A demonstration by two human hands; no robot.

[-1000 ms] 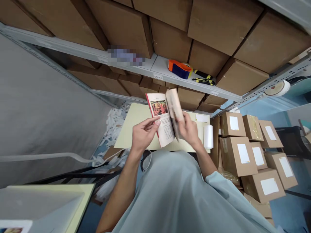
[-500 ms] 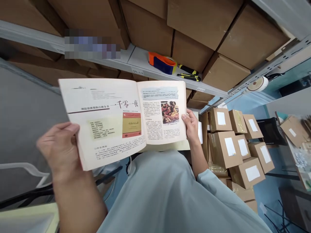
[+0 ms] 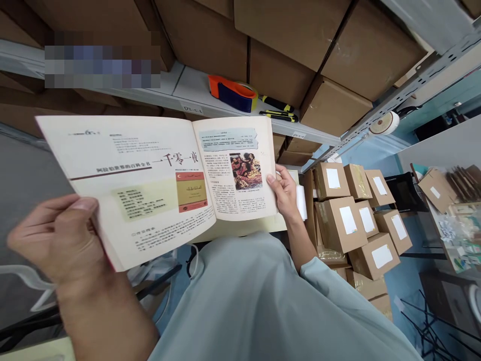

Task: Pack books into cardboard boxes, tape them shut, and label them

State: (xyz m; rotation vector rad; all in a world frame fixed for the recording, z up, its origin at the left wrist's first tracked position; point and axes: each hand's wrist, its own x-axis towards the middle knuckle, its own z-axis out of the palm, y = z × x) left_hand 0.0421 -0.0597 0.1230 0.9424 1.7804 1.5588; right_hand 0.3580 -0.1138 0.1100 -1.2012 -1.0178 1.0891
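An open book (image 3: 158,185) is held up in front of my body, its printed pages facing me. The left page carries large Chinese characters and a small red and yellow picture; a painting of figures is on the right page. My left hand (image 3: 63,235) is closed on the book's left edge, thumb over the page. At the opposite edge, my right hand (image 3: 283,193) pinches the right page side with its thumb in front. The fingers behind the book are partly hidden.
A metal shelf with brown cartons (image 3: 281,65) stands ahead. On it lie an orange and blue tape dispenser (image 3: 233,94) and yellow-black box cutters (image 3: 278,115). Several labelled cartons (image 3: 345,225) are stacked at the right. A white fan (image 3: 385,123) stands farther back.
The book and both hands have shifted left in the view, along with the background. The left page looks larger and closer. Both hands keep their hold on the same open spread.
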